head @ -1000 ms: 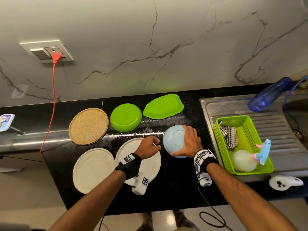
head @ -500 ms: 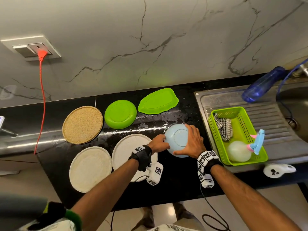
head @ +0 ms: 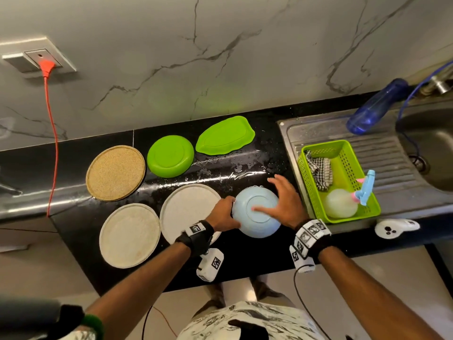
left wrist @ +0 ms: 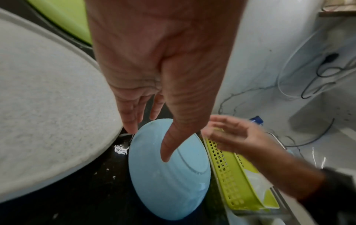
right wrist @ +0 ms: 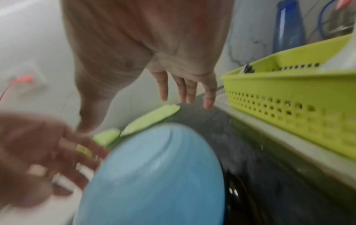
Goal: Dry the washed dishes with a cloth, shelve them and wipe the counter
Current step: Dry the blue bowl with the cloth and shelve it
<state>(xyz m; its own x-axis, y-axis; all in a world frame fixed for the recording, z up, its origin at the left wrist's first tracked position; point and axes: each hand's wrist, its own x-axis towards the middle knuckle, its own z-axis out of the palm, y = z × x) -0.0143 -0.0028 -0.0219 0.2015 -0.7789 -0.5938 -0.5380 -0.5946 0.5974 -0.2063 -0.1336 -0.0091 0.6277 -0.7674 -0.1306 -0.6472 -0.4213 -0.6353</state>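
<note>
A light blue bowl [head: 257, 213] sits upside down and tilted near the front of the black counter [head: 245, 256]. My left hand [head: 230, 209] pinches its left rim. In the left wrist view the thumb [left wrist: 167, 152] lies on the bowl's [left wrist: 169, 179] underside and the fingers reach behind the rim. My right hand [head: 275, 196] hovers at the bowl's right side with fingers spread and straight, thumb over the base. The right wrist view shows those fingers [right wrist: 185, 91] above the bowl [right wrist: 154, 175], holding nothing. A checked cloth [head: 321, 171] lies in the green basket [head: 304, 175].
Two white plates [head: 130, 234] [head: 188, 207], a cork-brown plate [head: 115, 173], a round green plate [head: 170, 155] and a leaf-shaped green plate [head: 224, 136] lie on the wet counter. A spray bottle [head: 340, 203] is in the basket. A blue bottle [head: 375, 106] and the sink [head: 429, 153] are right.
My left hand moved right from the white plate and took hold of the bowl's left rim. My right hand lifted its palm off the bowl and spread its fingers.
</note>
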